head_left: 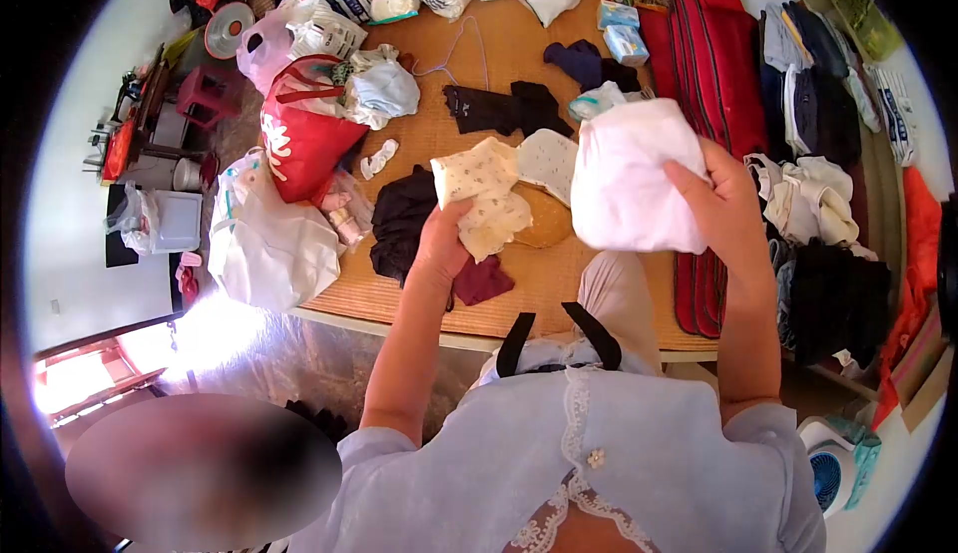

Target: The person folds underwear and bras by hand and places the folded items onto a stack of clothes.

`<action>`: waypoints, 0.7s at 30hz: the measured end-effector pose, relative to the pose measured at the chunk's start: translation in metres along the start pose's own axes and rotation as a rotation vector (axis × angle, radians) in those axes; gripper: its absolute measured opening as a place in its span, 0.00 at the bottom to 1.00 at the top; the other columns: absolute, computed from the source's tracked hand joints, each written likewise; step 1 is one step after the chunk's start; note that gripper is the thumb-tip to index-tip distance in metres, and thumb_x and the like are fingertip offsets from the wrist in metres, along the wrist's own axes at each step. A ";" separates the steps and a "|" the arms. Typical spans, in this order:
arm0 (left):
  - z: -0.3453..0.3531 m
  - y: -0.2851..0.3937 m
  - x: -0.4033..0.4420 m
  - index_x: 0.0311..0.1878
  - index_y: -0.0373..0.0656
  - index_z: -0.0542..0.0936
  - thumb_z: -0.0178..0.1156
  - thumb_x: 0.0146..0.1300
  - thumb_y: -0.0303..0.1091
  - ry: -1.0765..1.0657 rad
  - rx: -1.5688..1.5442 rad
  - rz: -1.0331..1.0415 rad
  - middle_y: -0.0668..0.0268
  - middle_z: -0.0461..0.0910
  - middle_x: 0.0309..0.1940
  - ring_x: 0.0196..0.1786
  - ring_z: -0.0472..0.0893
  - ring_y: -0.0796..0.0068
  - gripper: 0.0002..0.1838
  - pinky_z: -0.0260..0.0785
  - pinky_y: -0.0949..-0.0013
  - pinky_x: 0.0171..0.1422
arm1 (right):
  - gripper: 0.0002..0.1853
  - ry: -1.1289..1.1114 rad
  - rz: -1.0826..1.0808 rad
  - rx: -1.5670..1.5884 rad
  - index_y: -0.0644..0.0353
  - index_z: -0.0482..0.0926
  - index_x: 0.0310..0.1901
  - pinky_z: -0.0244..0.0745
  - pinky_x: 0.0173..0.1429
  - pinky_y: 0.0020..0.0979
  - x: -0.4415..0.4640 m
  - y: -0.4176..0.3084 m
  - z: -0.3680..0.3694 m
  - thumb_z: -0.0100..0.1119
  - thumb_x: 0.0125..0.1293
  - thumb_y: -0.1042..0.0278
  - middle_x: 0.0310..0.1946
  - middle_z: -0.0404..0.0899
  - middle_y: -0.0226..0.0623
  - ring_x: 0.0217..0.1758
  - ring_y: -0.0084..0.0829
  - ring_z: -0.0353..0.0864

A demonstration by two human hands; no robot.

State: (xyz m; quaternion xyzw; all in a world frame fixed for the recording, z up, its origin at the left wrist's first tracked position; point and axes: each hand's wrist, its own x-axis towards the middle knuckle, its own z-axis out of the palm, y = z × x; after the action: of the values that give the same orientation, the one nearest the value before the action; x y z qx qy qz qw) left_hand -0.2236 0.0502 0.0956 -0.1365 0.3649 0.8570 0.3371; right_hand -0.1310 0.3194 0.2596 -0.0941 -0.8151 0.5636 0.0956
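Note:
My left hand (445, 240) is closed on the edge of a cream cloth garment (485, 199) with a small dotted print, raised over the table. A folded white cloth (631, 179), soft and thick, is gripped by my right hand (720, 199), thumb on its upper face. Between the two, a pale dotted cloth (546, 162) lies over a round tan item (544, 219), partly hidden. Crumpled black clothing (401, 219) rests beside my left hand, with a maroon cloth (483, 280) near my left wrist.
Red padded cases (714, 64) stand right of the woven mat (349, 293). Piled clothes (818, 84) line the far right. A red bag (304, 139) and white plastic bags (261, 244) crowd the left. A wire hanger (454, 59) and dark garments (504, 109) lie behind.

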 end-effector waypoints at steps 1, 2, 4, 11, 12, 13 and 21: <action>0.000 -0.003 -0.006 0.59 0.32 0.58 0.47 0.57 0.27 -0.009 -0.024 -0.016 0.49 0.67 0.53 0.54 0.70 0.51 0.25 0.65 0.52 0.57 | 0.13 0.047 -0.057 -0.086 0.64 0.75 0.44 0.71 0.35 0.24 0.000 -0.011 0.005 0.56 0.58 0.70 0.30 0.79 0.39 0.30 0.20 0.76; 0.001 -0.005 -0.010 0.59 0.32 0.58 0.47 0.57 0.27 -0.016 -0.048 -0.032 0.49 0.67 0.53 0.55 0.70 0.50 0.26 0.64 0.51 0.58 | 0.12 0.093 -0.113 -0.169 0.64 0.75 0.44 0.71 0.35 0.24 0.000 -0.019 0.013 0.56 0.58 0.70 0.29 0.79 0.40 0.30 0.20 0.76; 0.001 -0.011 -0.017 0.60 0.33 0.58 0.48 0.57 0.28 -0.075 -0.052 -0.012 0.50 0.67 0.54 0.56 0.69 0.51 0.27 0.63 0.52 0.59 | 0.11 0.004 -0.119 -0.281 0.61 0.74 0.42 0.71 0.33 0.29 -0.005 -0.029 0.037 0.55 0.57 0.70 0.27 0.77 0.45 0.27 0.29 0.78; 0.001 -0.025 -0.033 0.60 0.39 0.60 0.40 0.57 0.59 -0.401 -0.430 -0.038 0.52 0.66 0.55 0.57 0.67 0.53 0.37 0.58 0.54 0.63 | 0.12 -0.522 -0.218 -0.260 0.61 0.74 0.42 0.70 0.35 0.33 -0.031 -0.031 0.124 0.55 0.57 0.67 0.30 0.76 0.46 0.31 0.37 0.78; 0.002 -0.025 -0.036 0.60 0.39 0.61 0.42 0.59 0.54 -0.474 -0.500 -0.046 0.53 0.65 0.56 0.58 0.66 0.55 0.32 0.58 0.54 0.63 | 0.12 -0.484 -0.181 -0.191 0.62 0.74 0.42 0.70 0.35 0.33 -0.031 -0.026 0.128 0.55 0.57 0.68 0.29 0.77 0.46 0.31 0.36 0.78; -0.010 -0.030 -0.028 0.60 0.40 0.61 0.43 0.60 0.51 -0.643 -0.549 -0.050 0.54 0.65 0.57 0.59 0.66 0.56 0.30 0.58 0.54 0.63 | 0.12 -0.444 -0.144 -0.123 0.62 0.74 0.42 0.70 0.35 0.32 -0.032 -0.022 0.130 0.55 0.57 0.68 0.29 0.77 0.45 0.30 0.36 0.78; 0.007 -0.028 -0.049 0.63 0.44 0.58 0.42 0.62 0.50 -0.254 -0.125 -0.107 0.59 0.61 0.61 0.61 0.63 0.59 0.30 0.55 0.54 0.65 | 0.17 -0.070 -0.279 -0.330 0.62 0.74 0.43 0.67 0.53 0.39 -0.019 0.035 0.098 0.61 0.51 0.66 0.53 0.64 0.53 0.51 0.45 0.69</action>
State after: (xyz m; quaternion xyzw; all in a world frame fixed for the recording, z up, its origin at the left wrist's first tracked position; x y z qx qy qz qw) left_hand -0.1686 0.0465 0.1090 -0.0668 0.2575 0.8693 0.4166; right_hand -0.1367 0.2379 0.1921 0.0251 -0.9043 0.4066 0.1276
